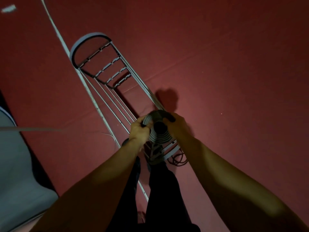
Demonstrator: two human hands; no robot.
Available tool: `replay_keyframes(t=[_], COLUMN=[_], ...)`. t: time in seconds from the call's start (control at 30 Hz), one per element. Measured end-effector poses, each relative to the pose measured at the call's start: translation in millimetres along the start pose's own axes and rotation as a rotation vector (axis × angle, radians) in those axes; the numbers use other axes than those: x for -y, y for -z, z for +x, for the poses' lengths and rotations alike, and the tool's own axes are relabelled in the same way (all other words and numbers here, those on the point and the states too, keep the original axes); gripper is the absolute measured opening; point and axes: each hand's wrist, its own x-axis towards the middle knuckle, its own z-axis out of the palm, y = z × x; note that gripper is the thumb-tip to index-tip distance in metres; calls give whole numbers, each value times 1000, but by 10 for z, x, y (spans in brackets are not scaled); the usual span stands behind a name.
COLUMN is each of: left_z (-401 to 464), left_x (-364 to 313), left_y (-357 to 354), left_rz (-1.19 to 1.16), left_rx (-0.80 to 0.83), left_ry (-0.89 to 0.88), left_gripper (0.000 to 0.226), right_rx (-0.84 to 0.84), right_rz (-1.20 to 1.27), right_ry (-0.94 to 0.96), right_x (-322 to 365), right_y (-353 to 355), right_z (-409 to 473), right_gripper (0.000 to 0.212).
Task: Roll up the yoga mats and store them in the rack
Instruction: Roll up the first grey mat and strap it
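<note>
A rolled yoga mat point(157, 129) is held upright, its spiral end facing the camera and its long axis running down and away from the viewer into the near end of the rack point(117, 84). The left hand point(139, 129) is curled round the roll's left rim, and the right hand point(175, 123) is clasped over its upper right edge; both sit at the same height, so neither is nearer. Both forearms are stretched forward and downward, converging on the roll. The rack is seen from above as a long wire frame (its far rounded end lies toward the upper left), standing on a red floor point(234, 64). The mat is judged to be partly lowered between the rails.
</note>
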Motion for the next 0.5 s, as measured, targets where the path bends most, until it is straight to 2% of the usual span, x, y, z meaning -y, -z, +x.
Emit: replay_keyframes(t=[0.2, 0.33, 0.5], left_z=[-97, -205, -238], left_x=[150, 423, 505], left_y=[79, 84, 44], left_rz=[20, 16, 0], left_rx=[-13, -31, -20], left_ry=[26, 104, 92], left_gripper=[21, 34, 36], right_rx=[3, 97, 2], right_rz=[-50, -191, -273], right_ry=[40, 50, 52], right_x=[-141, -295, -355], right_y=[-58, -150, -214], right_z=[-160, -185, -173], right_gripper=[49, 41, 41])
